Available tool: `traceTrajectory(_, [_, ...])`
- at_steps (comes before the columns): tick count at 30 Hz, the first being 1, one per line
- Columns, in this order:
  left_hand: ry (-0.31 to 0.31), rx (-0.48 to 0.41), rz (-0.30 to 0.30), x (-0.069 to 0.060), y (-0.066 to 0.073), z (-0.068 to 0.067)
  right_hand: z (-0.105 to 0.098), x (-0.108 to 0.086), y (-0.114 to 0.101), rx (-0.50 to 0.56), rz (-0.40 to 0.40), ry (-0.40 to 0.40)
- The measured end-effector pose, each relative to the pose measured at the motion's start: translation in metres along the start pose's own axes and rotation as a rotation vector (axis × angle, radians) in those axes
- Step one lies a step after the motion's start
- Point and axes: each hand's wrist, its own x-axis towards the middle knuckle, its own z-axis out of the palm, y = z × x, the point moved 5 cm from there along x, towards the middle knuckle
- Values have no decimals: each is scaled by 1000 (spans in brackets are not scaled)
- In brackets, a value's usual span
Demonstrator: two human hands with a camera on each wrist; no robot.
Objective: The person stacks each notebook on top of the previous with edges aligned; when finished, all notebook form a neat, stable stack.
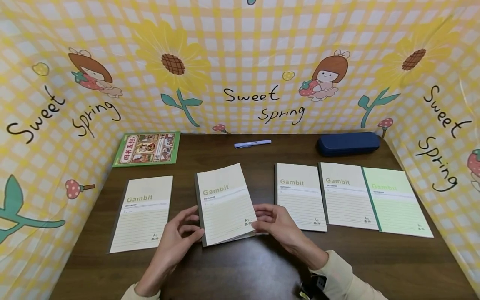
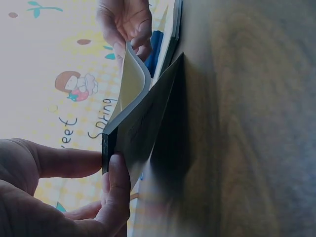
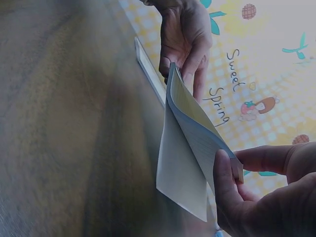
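Both hands hold a white Gambit notebook (image 1: 225, 208) with a dark spine, tilted a little above the table. My left hand (image 1: 178, 235) pinches it at the spine, thumb on one side and fingers on the other, as the left wrist view shows. On the opposite edge, my right hand (image 1: 279, 229) grips the lower right side between thumb and fingers. Seen from the right wrist, the notebook's pages (image 3: 197, 123) bow and its back cover (image 3: 180, 170) hangs apart from them. Another white notebook (image 1: 144, 216) lies flat to the left of my left hand.
On the right lie two white notebooks (image 1: 301, 200) (image 1: 348, 200) and a green-tinted one (image 1: 397, 204). A green illustrated book (image 1: 148, 148), a lilac pen (image 1: 253, 144) and a dark blue case (image 1: 348, 143) are along the back. Checkered cloth (image 1: 240, 54) walls surround the brown table (image 1: 232, 275).
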Motion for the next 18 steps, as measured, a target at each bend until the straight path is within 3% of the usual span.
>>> traceTrajectory(9, [-15,27,44,9,18,7,-11,-8,-16,-36,-84,21])
traceTrajectory(18, [-75,50,113,21,41,15,-26,-18,-32,-31,-117,84])
